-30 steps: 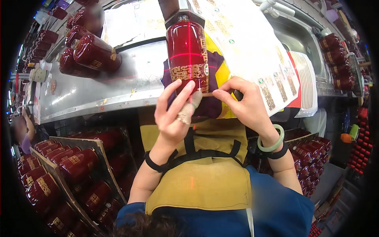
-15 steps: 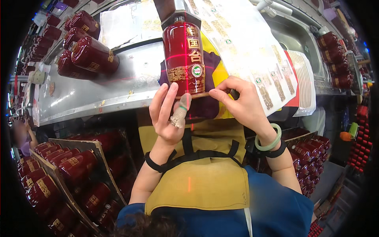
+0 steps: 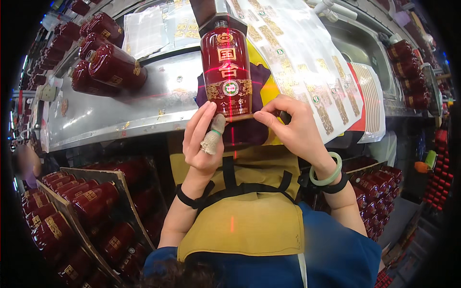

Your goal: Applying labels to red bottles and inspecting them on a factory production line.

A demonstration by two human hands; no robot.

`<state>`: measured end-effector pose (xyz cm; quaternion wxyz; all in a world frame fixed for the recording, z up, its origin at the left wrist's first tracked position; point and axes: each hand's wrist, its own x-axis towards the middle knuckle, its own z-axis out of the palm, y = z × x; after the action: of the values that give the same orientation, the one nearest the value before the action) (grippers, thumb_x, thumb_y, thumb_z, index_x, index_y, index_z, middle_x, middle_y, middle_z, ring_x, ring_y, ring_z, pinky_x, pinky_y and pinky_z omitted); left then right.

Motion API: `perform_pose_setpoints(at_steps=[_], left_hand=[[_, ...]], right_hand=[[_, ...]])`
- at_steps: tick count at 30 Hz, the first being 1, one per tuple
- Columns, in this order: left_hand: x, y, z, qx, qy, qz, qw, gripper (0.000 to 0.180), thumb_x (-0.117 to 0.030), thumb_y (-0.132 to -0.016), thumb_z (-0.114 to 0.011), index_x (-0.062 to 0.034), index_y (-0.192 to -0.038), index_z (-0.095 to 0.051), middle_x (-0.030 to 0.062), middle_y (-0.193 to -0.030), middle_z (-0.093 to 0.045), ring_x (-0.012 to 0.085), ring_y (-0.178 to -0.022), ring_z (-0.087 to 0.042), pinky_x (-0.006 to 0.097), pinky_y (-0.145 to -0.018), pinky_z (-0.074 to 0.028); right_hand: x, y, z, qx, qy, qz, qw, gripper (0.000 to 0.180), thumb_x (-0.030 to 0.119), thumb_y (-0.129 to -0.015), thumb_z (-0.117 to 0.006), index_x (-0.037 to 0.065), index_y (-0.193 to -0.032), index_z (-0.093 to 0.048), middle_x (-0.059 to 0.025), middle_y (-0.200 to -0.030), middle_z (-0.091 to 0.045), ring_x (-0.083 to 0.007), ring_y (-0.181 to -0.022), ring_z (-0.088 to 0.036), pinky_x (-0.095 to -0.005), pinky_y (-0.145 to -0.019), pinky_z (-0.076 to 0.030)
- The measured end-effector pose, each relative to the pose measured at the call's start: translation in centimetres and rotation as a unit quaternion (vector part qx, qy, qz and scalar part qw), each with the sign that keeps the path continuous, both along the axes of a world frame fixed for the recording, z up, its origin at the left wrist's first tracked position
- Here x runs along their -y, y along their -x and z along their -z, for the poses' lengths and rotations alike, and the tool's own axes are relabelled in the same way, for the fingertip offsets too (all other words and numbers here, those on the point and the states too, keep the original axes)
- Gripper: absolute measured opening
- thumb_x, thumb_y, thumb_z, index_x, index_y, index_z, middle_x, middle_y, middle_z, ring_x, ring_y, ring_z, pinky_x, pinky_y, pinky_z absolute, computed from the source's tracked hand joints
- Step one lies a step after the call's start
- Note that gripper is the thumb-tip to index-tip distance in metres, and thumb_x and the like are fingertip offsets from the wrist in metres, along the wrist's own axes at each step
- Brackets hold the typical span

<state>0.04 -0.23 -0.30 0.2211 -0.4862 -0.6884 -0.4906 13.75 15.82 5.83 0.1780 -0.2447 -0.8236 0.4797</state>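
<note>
At the steel counter (image 3: 161, 93), we're likely aligning the red bottle (image 3: 226, 77), next needing steadiness, left hand (image 3: 200, 150) loosely spread, right hand (image 3: 300, 126) of unclear grip, beside its base.

Ahead of me a steel counter (image 3: 165, 93) runs from left to right, white glare (image 3: 85, 112) glinting on its left part. On the far right I see a metal sink (image 3: 357, 45) with a white pipe (image 3: 343, 10) beside it. Near left, below the counter, stands a board-sided rack (image 3: 128, 194).
</note>
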Motion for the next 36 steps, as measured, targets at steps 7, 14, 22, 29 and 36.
perform_pose_setpoints(at_steps=[7, 14, 22, 29, 36], left_hand=[[-0.8, -1.0, -0.9, -0.118, 0.044, -0.052, 0.991, 0.03, 0.005, -0.081, -0.083, 0.0015, -0.11, -0.076, 0.0155, -0.12, -0.072, 0.0329, -0.116, -0.067, 0.037, -0.093, -0.06], [-0.4, 0.2, -0.2, 0.023, -0.017, 0.016, 0.999, 0.031, 0.012, -0.079, -0.081, 0.0069, -0.109, -0.074, 0.0167, -0.113, -0.075, 0.0337, -0.109, -0.072, 0.039, -0.092, -0.061], [0.0, -0.3, 0.3, 0.023, 0.015, -0.006, 1.0, 0.03, 0.009, -0.079, -0.08, 0.0066, -0.107, -0.074, 0.0181, -0.123, -0.072, 0.0382, -0.115, -0.069, 0.042, -0.092, -0.062], [-0.8, -1.2, -0.9, -0.089, 0.064, -0.009, 0.994, 0.031, 0.006, -0.081, -0.083, 0.0048, -0.11, -0.075, 0.0161, -0.124, -0.071, 0.036, -0.12, -0.065, 0.039, -0.095, -0.059], [-0.7, -0.4, 0.0, 0.077, -0.033, 0.004, 0.996, 0.029, 0.013, -0.08, -0.079, 0.0087, -0.108, -0.073, 0.0158, -0.112, -0.075, 0.0354, -0.106, -0.073, 0.04, -0.091, -0.064]], right_hand=[[-0.2, -0.1, 0.0, 0.016, 0.002, 0.01, 1.0, 0.024, 0.019, -0.09, -0.079, -0.004, -0.089, -0.074, -0.0139, -0.077, -0.069, -0.0229, -0.065, -0.062, -0.0359, -0.063, -0.048], [0.4, 0.4, 0.3, -0.008, 0.008, 0.004, 1.0, 0.025, 0.021, -0.09, -0.079, -0.004, -0.089, -0.074, -0.0138, -0.076, -0.068, -0.0224, -0.063, -0.061, -0.0356, -0.062, -0.048], [0.2, 0.4, 0.4, -0.014, -0.005, 0.001, 1.0, 0.024, 0.02, -0.09, -0.079, -0.004, -0.088, -0.074, -0.0139, -0.076, -0.068, -0.0233, -0.064, -0.062, -0.0364, -0.061, -0.046], [0.1, 0.3, 0.4, 0.007, 0.019, 0.007, 1.0, 0.024, 0.02, -0.09, -0.079, -0.003, -0.089, -0.075, -0.0143, -0.077, -0.069, -0.0236, -0.065, -0.064, -0.0362, -0.063, -0.048], [0.6, 0.4, 0.3, -0.005, 0.039, 0.002, 0.999, 0.023, 0.02, -0.09, -0.079, -0.003, -0.09, -0.075, -0.0136, -0.076, -0.069, -0.0227, -0.065, -0.063, -0.0358, -0.062, -0.048]])
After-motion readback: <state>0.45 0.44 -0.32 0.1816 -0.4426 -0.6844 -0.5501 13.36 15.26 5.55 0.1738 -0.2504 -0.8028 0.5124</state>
